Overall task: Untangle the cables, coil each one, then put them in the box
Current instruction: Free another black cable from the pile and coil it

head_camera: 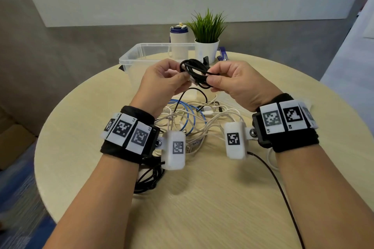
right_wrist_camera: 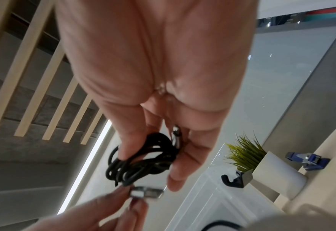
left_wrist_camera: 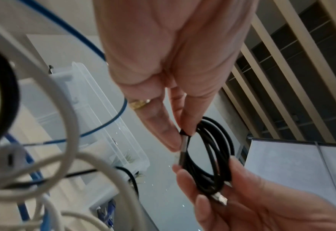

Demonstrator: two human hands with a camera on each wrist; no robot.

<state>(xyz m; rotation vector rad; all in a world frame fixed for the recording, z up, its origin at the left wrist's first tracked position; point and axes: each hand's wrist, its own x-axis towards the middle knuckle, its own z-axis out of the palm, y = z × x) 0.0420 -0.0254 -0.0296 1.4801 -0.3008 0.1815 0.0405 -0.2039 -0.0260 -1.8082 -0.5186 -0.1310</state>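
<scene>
While the left hand [head_camera: 162,81] pinches a metal-sleeved plug end [left_wrist_camera: 182,144] of the black cable [head_camera: 195,73] between thumb and fingertips, the right hand [head_camera: 236,83] has its fingers curled round the finished loops just beside it, its grip keeping them from springing apart. By my reading this is the end of coiling: the loose plug is held clear so it can be tucked or wound round the bundle. A second plug [right_wrist_camera: 175,134] lies against the right palm, likely trapped there as the coil's anchor. Both grips hang above the tabletop [head_camera: 202,208], touching nothing but the cable.

Just beyond the grips stands the clear plastic box [head_camera: 141,54], open, an easy reach for the drop. Below them lies the tangle of white and blue cables [head_camera: 192,119], not yet sorted, with another black bundle [head_camera: 149,178] under the left wrist. Past the box, to the right, are a white bottle [head_camera: 179,40], a potted plant [head_camera: 207,46] and a blue stapler [head_camera: 222,54]. Pale round wood-grain top; grey wall with a whiteboard behind
</scene>
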